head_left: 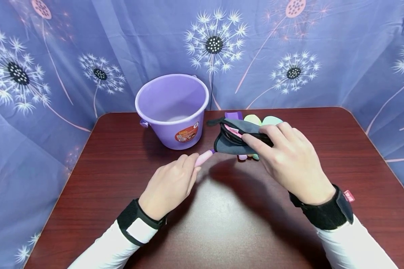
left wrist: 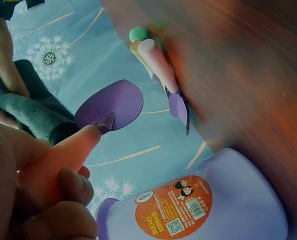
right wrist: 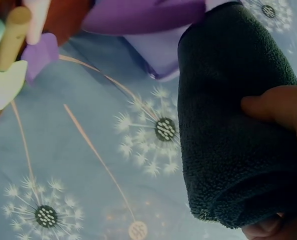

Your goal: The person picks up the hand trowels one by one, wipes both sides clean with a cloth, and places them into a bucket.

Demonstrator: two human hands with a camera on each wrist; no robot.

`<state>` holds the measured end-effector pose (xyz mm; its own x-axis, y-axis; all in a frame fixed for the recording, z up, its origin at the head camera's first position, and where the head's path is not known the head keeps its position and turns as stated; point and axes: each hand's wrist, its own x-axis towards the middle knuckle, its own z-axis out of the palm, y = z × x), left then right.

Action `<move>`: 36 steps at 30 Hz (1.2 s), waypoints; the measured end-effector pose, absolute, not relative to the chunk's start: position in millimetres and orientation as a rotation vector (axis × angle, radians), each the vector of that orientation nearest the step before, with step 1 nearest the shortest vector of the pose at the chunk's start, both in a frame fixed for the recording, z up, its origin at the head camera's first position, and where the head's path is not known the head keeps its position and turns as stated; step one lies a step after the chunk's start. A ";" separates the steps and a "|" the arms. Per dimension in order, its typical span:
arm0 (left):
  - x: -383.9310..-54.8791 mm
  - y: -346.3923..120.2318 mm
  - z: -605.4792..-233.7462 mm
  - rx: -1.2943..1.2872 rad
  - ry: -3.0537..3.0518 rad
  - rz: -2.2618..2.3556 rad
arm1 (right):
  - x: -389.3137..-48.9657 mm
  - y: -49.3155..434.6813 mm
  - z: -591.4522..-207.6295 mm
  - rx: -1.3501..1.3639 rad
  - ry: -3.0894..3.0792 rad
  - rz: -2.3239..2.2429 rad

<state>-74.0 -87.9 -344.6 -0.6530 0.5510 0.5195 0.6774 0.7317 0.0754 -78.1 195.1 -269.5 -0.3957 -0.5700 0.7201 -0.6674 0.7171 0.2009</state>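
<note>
My left hand (head_left: 171, 183) grips the pink handle (head_left: 203, 158) of a small toy shovel. The shovel's purple oval blade (left wrist: 111, 104) shows in the left wrist view; from the head it is hidden by the cloth. A folded dark grey cloth (head_left: 233, 147) with black edging and a pink label inside is held by my right hand (head_left: 289, 160), its thumb pressed on the fuzzy side in the right wrist view. In that view the cloth (right wrist: 233, 110) lies right beside the purple blade (right wrist: 148, 17). Both hands are above the table.
A purple bucket (head_left: 192, 125) with an orange sticker stands at the back left of the dark red wooden table (head_left: 121, 179). Several toy tools (head_left: 253, 119) in purple, yellow-green and mint lie behind the cloth. A blue dandelion-print curtain (head_left: 155, 37) hangs behind the table.
</note>
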 end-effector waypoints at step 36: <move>-98.6 -135.1 -232.0 -0.821 -2.251 -0.317 | -77.0 245.7 -260.4 0.611 -2.252 0.194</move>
<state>-98.6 -135.1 -232.0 -0.5469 0.4667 0.6951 0.6403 0.7680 -0.0118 -77.0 245.7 -260.4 -0.5810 -0.3660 0.7270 -0.4851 0.8729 0.0518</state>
